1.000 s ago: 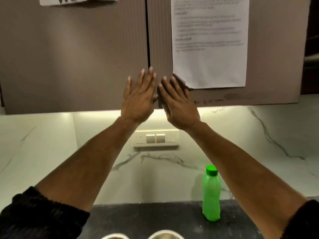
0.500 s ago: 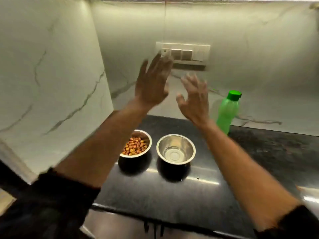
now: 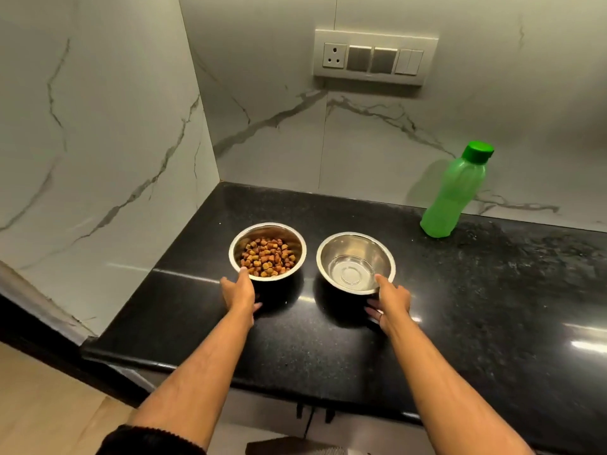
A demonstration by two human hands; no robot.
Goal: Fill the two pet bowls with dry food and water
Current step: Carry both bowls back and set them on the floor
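From the head view, your left hand (image 3: 239, 292) is at the near rim of the food bowl (image 3: 267, 251), thumb on the rim edge and fingers down by its near wall, while your right hand (image 3: 391, 298) meets the water bowl (image 3: 355, 262) the same way, thumb touching its near rim and fingers spread low on the counter (image 3: 492, 290) beside its base. Neither hand has closed around its bowl; both are half open, cupped against steel, and you cannot tell from here how far the fingers wrap underneath. Judging by the contents, the filling looks done: dry food sits heaped ahead of your left thumb, and a shallow pool of water lies ahead of your right. If you mean to lift or slide them, keep the water bowl dead level and move slowly, since that thin steel wall will let water slop over. Get your fingers well under each base before raising anything, and lift both together so neither tips. The green bottle (image 3: 455, 195) stands capped, well beyond and to the right of your right hand, clear of your path.
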